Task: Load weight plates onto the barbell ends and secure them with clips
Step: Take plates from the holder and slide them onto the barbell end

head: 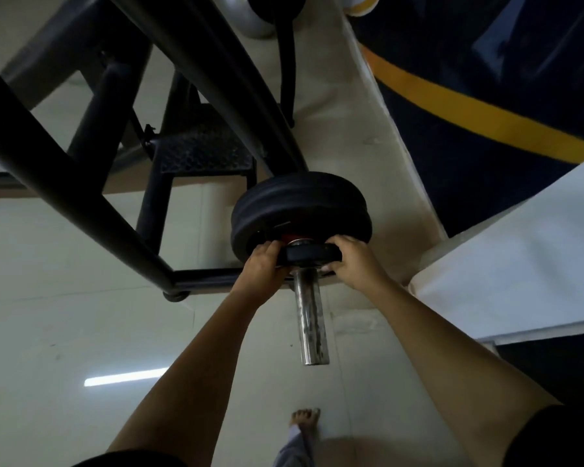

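Currently reaching forward and down with both bare forearms, almost straight, converging on one end of the bar. Gripping a small black round weight plate (pixel 309 255) from opposite sides: with the left hand (pixel 265 261) clamped on the left rim, wrist bent slightly inward, fingers curled over the far face; with the right hand (pixel 354 261) clamped on the right rim, knuckles up, fingers wrapped over the edge and thumb tucked below. Holding that plate threaded on the shiny chrome barbell sleeve (pixel 311 325), close against the stack of larger black rubber plates (pixel 300 203) already seated further along, with a sliver of red and silver showing between; impossible to tell whether touching the stack. Leaving the bare length of the sleeve jutting out beneath the hands toward the camera. Standing beside a black steel rack frame (pixel 81 197) on the left, with one bare foot (pixel 305 421) on the pale glossy floor (pixel 64 298), near a navy wall with a yellow stripe (pixel 486 106) on the right
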The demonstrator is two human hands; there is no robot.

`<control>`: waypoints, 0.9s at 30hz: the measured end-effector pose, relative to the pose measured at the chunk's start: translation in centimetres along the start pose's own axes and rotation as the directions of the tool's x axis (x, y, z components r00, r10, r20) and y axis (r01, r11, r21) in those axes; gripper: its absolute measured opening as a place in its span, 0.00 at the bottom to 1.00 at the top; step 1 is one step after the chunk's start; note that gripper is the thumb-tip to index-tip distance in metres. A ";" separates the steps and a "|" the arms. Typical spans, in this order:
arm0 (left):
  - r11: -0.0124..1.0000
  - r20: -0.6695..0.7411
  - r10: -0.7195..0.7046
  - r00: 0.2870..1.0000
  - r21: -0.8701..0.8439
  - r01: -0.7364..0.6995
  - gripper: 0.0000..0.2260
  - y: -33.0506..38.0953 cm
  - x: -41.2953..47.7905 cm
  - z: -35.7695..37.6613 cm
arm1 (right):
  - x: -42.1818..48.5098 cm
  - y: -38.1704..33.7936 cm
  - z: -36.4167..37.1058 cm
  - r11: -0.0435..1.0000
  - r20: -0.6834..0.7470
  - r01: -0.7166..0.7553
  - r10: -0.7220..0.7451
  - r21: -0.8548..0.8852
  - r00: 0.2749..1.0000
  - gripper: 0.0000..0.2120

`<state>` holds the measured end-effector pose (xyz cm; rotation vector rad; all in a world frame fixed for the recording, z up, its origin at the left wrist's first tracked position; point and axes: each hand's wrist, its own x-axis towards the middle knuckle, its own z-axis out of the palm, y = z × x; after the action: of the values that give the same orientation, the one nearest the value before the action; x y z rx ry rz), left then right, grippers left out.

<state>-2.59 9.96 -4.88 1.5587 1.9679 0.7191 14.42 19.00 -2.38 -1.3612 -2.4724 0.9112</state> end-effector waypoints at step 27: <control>0.970 -0.103 0.205 0.973 -0.113 -0.216 0.16 4.5 -25.6 0.6 | -26.6 -6.9 -0.2 0.982 0.080 -0.030 0.015 0.188 0.997 0.16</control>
<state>6.12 -14.10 -0.29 1.7018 1.7993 0.9951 24.71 -5.31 5.43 -1.3164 -2.3574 1.1927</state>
